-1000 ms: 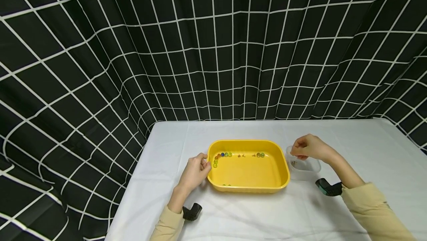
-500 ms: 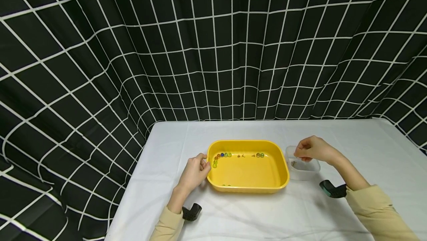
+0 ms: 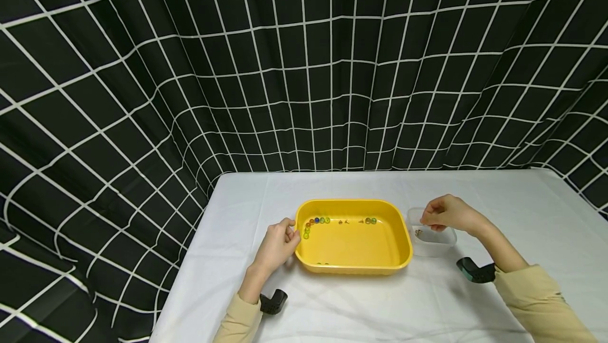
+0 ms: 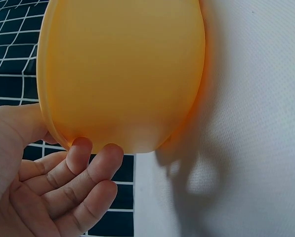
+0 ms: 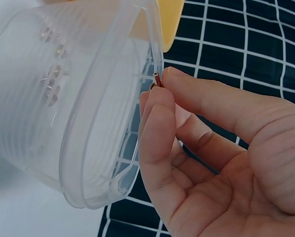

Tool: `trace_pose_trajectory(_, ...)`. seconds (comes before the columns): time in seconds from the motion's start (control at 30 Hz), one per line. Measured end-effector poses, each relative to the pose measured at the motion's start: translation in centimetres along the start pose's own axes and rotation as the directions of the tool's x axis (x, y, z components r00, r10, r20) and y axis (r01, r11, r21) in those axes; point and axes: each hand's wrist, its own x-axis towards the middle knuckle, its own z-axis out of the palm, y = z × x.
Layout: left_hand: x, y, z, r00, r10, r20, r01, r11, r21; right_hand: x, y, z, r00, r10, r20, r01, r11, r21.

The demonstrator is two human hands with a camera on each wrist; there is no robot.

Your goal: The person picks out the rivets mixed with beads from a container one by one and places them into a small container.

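Observation:
My left hand [image 3: 277, 245] grips the left rim of a yellow plastic tray [image 3: 356, 267], thumb at the rim and fingertips against the outer wall in the left wrist view. My right hand [image 3: 448, 213] is over a clear plastic container [image 3: 429, 252] to the right of the tray. Between its thumb and fingertips it pinches a small copper-coloured metal piece with a short stem [image 5: 157, 79], held close to the container's rim. Several small metal pieces [image 5: 53, 81] show through the container's wall. Most of the piece is hidden by the fingers.
Glass marbles [image 3: 317, 220] line the tray's far left corner, with two more marbles [image 3: 371, 221] at the back right. Small gold-coloured metal pieces [image 3: 344, 222] lie between them. A white cloth covers the table [image 3: 351, 311]; a black gridded curtain [image 3: 332, 95] hangs behind.
My right hand has shifted a little to the right and toward me above the clear container, away from its tray-side edge. My left hand and the tray stay where they were.

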Motion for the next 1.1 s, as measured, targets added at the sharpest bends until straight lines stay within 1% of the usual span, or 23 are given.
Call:
trace_pose_trajectory(0.27, 0.0, -0.1, 0.0, 1.0, 0.002, 0.0, -0.002, 1.0, 0.0, -0.1, 0.0, 0.0, 1.0, 0.005, -0.001, -0.005, 1.0, 0.0)
trace_pose_trajectory(0.43, 0.0, -0.2, 0.0, 1.0, 0.015, -0.005, -0.015, 1.0, -0.003, 0.1, -0.3, 0.0, 1.0, 0.01, 0.003, -0.01, 1.0, -0.003)
trace_pose_trajectory(0.6, 0.1, 0.0, -0.1, 1.0, 0.013, -0.001, -0.013, 1.0, -0.016, 0.5, -0.6, 0.0, 1.0, 0.004, 0.0, -0.004, 1.0, -0.01)
trace_pose_trajectory(0.8, 0.2, -0.2, 0.0, 1.0, 0.013, -0.008, -0.013, 1.0, 0.006, 1.0, -1.0, 0.3, 1.0, -0.018, 0.003, 0.018, 0.999, -0.028)
trace_pose_trajectory(1.1, 0.2, -0.2, 0.0, 1.0, 0.003, -0.008, -0.003, 1.0, 0.01, 1.9, -1.9, 0.8, 1.0, -0.023, 0.015, 0.023, 1.0, -0.013)
